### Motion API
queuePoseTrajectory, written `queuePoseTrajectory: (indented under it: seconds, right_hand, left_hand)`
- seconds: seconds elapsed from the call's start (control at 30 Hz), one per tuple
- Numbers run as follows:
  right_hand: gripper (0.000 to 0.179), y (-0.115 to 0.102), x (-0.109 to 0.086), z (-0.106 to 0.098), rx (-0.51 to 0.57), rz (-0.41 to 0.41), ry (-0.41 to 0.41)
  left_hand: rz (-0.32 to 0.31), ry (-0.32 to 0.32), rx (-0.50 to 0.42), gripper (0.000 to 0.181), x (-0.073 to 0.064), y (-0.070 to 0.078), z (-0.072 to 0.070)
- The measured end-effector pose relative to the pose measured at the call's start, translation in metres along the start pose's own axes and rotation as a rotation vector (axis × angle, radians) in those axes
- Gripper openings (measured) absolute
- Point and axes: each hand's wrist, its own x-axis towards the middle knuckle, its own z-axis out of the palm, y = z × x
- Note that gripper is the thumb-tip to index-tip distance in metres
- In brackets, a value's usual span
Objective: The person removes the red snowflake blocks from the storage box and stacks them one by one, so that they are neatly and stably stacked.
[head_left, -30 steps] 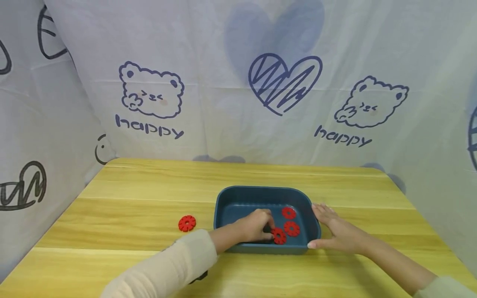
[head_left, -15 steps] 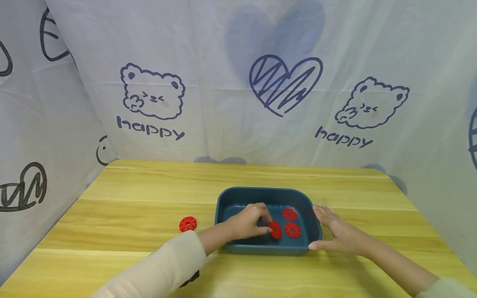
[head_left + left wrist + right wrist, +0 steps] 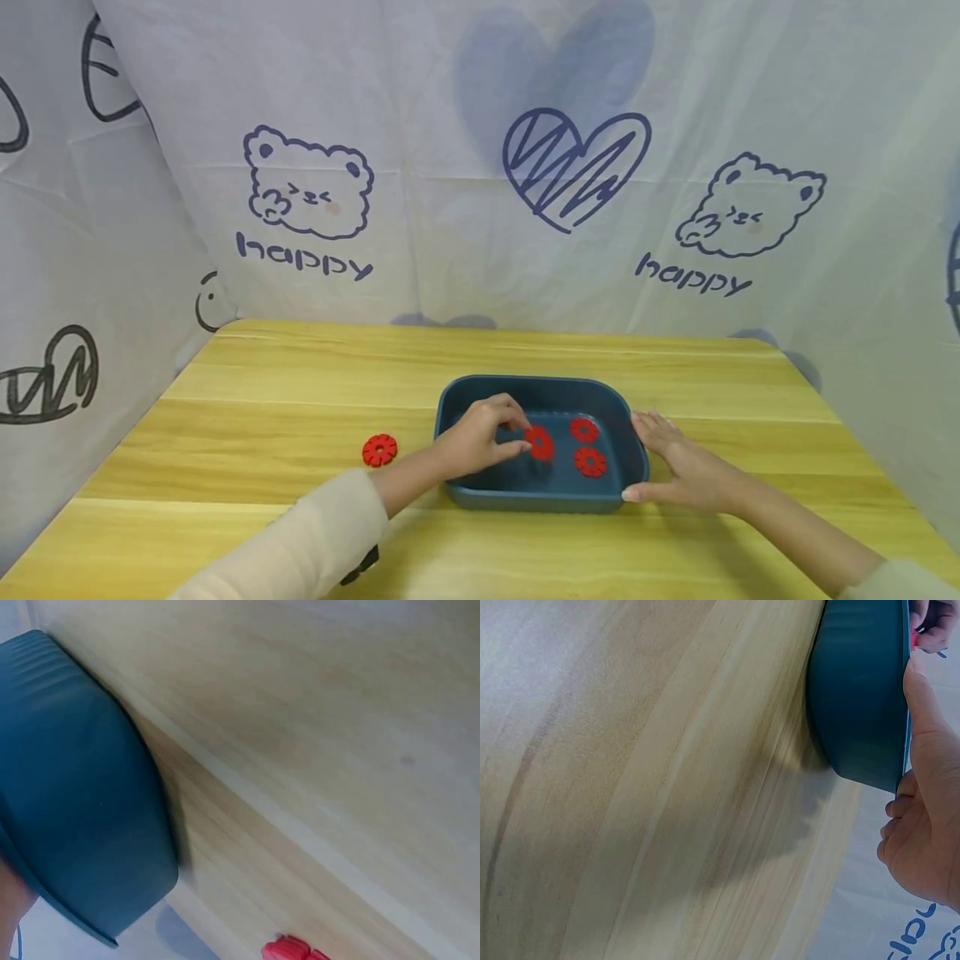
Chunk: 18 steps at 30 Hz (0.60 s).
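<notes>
In the head view, my left hand (image 3: pixel 480 437) is over the dark blue rectangular basin (image 3: pixel 540 502). Its thumb and fingers pinch a red notched plastic disc (image 3: pixel 538 443), slightly blurred, above the basin floor. Two more red notched discs (image 3: pixel 584 431) lie flat at the right side of the basin. My right hand (image 3: pixel 686 471) holds the basin's right end, thumb at the near corner and fingers at the far side. The right wrist view shows this hand (image 3: pixel 930 817) against the basin's outer wall (image 3: pixel 859 690). Only an edge of my left hand shows in the left wrist view.
Another red notched disc (image 3: pixel 379 450) lies on the wooden table (image 3: pixel 285 367), left of the basin. A dark strap-like piece (image 3: pixel 360 565) shows beneath the left sleeve. A white cloth (image 3: pixel 435 250) with drawings hangs behind the table.
My left hand has lifted the red disc from beside the other two and moved it left and upward inside the basin. My right hand stays at the basin's end.
</notes>
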Motion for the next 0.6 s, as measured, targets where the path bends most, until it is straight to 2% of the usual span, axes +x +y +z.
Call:
queuePoseTrajectory:
  seconds: [0.1, 0.37, 0.6]
  right_hand:
    - [0.101, -0.001, 0.001, 0.0, 0.005, 0.0, -0.002]
    - [0.1, -0.002, -0.001, -0.002, 0.014, 0.008, 0.01]
    - [0.099, -0.001, 0.001, 0.0, 0.005, -0.009, 0.01]
  left_hand:
    - [0.003, 0.042, 0.0, 0.017, -0.001, -0.001, -0.004]
    - [0.058, 0.135, 0.006, 0.02, -0.007, -0.002, -0.014]
    - [0.1, 0.224, 0.008, 0.02, -0.021, -0.006, -0.018]
